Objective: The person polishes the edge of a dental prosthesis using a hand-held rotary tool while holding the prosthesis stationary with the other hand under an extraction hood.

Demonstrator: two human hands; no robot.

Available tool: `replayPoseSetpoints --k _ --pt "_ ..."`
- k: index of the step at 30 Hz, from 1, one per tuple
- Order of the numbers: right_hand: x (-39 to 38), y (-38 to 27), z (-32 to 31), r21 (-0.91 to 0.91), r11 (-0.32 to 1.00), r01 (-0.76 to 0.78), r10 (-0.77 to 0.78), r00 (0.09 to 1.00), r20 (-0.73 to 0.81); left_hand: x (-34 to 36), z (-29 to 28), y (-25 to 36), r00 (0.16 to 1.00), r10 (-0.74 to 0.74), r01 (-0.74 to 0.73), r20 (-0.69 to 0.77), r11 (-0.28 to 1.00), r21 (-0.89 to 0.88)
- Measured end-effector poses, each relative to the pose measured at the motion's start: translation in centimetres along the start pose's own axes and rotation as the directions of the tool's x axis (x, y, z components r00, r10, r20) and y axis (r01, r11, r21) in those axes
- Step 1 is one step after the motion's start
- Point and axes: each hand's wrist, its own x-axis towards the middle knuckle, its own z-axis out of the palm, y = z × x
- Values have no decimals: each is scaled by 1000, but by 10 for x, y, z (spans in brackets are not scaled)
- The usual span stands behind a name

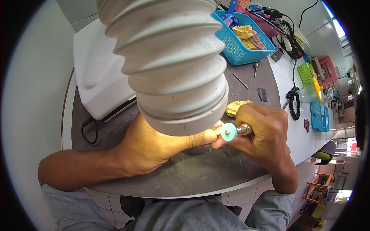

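My right hand [268, 131] is closed around a metal rotary handpiece [244, 129]. At its tip is a round turquoise grinding wheel [229, 133], seen face on with a small metal centre. My left hand [156, 148] pinches a small pale piece [218, 130] between thumb and fingers, right beside the wheel. Its exact kind is too small and covered to make out, and whether the wheel touches it I cannot tell. The hose partly hides my left fingers. A yellow dental cast [236, 108] lies on the grey bench just beyond my right hand.
A ribbed white extraction hose [173, 65] hangs over my hands. A white machine [101, 69] stands left. Behind are a blue basket [241, 57] of casts, a green-headed bur [256, 67], a metal rod [241, 81] and a dark scrap [262, 94]. A coiled cord [294, 104] lies right.
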Motion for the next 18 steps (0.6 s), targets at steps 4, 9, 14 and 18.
replayPoseSetpoints --k 4,9,14,18 --pt "0 0 0 7 1000 -6 6 1000 2 -1 -1 -2 1000 -10 10 -7 1000 5" --pt "1 -1 -1 4 999 37 -37 999 -25 0 1 5 999 -32 32 22 999 13" --pt "-2 4 2 -1 1000 -20 20 1000 -12 -1 0 -1 999 -21 19 -31 998 -52" --pt "1 1 -1 -5 1000 30 -30 1000 -1 -1 3 5 1000 -23 23 -10 999 -25"
